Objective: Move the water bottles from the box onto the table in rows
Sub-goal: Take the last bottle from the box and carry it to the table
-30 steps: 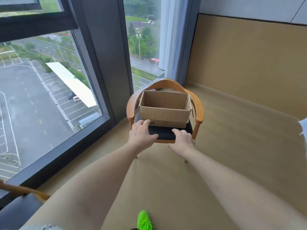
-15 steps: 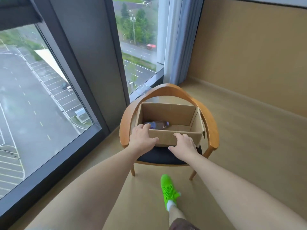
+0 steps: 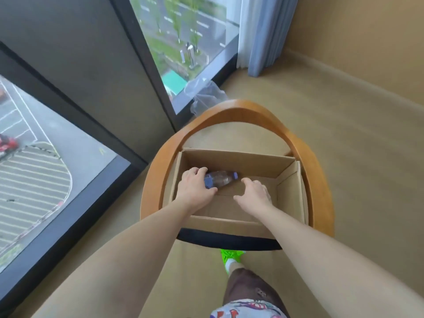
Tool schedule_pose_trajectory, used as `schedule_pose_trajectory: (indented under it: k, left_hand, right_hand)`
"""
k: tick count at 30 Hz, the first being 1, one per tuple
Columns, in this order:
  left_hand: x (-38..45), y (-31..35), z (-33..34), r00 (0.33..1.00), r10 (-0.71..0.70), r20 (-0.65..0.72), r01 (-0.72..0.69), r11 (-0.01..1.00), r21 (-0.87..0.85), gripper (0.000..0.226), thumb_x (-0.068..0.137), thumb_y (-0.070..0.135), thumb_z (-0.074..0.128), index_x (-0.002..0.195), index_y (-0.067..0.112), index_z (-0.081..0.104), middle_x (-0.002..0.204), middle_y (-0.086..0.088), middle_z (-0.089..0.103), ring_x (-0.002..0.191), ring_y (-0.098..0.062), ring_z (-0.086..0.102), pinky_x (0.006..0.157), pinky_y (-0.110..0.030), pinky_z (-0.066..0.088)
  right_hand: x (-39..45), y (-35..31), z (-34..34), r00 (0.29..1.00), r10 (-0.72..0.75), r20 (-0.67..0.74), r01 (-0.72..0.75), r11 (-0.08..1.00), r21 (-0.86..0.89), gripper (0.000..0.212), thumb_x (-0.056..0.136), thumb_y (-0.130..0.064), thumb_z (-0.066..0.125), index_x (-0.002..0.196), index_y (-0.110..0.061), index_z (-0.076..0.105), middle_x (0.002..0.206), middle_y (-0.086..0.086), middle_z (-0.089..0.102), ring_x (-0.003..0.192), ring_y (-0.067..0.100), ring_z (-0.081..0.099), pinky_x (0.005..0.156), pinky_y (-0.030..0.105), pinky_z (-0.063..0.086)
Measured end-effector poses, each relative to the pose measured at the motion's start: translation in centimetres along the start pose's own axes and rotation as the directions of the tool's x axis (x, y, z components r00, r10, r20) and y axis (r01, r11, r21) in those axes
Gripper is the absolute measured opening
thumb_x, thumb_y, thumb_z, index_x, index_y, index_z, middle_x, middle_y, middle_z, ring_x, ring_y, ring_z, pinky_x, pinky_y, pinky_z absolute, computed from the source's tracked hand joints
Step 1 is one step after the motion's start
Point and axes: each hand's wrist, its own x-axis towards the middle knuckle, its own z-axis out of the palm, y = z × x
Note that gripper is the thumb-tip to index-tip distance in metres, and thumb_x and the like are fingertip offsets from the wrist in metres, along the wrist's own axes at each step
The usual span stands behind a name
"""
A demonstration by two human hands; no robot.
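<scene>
**A:** where's the bottle at right now?

**B:** the small clear plastic water bottle with the blue cap [image 3: 220, 179] is lying on its side in the open brown cardboard box [image 3: 289, 184], far-left part of the floor. The box sits on the curved wooden armchair with the dark seat [image 3: 230, 108].

**A:** and the hands?

**B:** both are down in the box. left hand [image 3: 196, 187] has its fingers curled round the bottle's left end. right hand [image 3: 254, 191] is just beside the bottle, fingers loosely bent, holding nothing.

Left hand [image 3: 195, 188] gripping bottle [image 3: 220, 179] in box [image 3: 289, 187], right hand [image 3: 254, 191] beside
</scene>
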Motion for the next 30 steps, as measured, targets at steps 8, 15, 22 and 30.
schedule_pose_trajectory:
  k: [8,15,22,30]
  left_hand:
    - [7.1,-1.7,5.2,0.994,-0.058,0.094,0.051,0.996,0.078,0.069,0.085,0.041,0.071,0.145,0.02,0.045,0.143,-0.005,0.047,0.133,-0.027,0.04,0.109,-0.044,0.042]
    - [12.3,-3.0,10.0,0.967,-0.098,0.234,0.058,0.983,0.174,0.064,0.075,0.027,0.071,0.135,0.018,0.05,0.133,-0.009,0.054,0.126,-0.033,0.045,0.108,-0.046,0.037]
    - [14.6,-3.8,13.3,0.955,-0.154,0.255,0.083,0.959,0.27,0.066,0.082,0.016,0.059,0.144,0.021,0.039,0.143,-0.008,0.048,0.134,-0.036,0.04,0.117,-0.054,0.023]
    - [15.1,-3.7,14.0,0.979,-0.045,0.197,-0.048,0.895,0.444,0.048,0.079,0.013,0.064,0.124,0.016,0.047,0.119,-0.016,0.054,0.112,-0.037,0.052,0.085,-0.047,0.047]
  right_hand:
    - [7.8,1.1,3.3,0.978,0.093,0.189,-0.091,0.996,-0.015,0.064,0.086,-0.042,0.065,0.143,-0.024,0.043,0.136,0.009,0.049,0.128,0.033,0.044,0.101,0.044,0.043]
    - [11.9,2.7,6.8,0.949,0.173,0.265,-0.186,0.982,0.024,0.068,0.086,-0.039,0.066,0.147,-0.024,0.041,0.138,0.013,0.049,0.13,0.035,0.045,0.105,0.042,0.042]
    - [14.5,3.1,8.3,0.952,0.19,0.239,-0.213,0.974,0.075,0.065,0.086,-0.032,0.065,0.146,-0.024,0.041,0.136,0.01,0.049,0.128,0.033,0.046,0.104,0.04,0.042]
    - [14.4,4.0,10.3,0.949,0.201,0.244,-0.23,0.968,0.097,0.065,0.087,-0.027,0.065,0.147,-0.021,0.04,0.14,0.013,0.046,0.132,0.032,0.04,0.104,0.039,0.038]
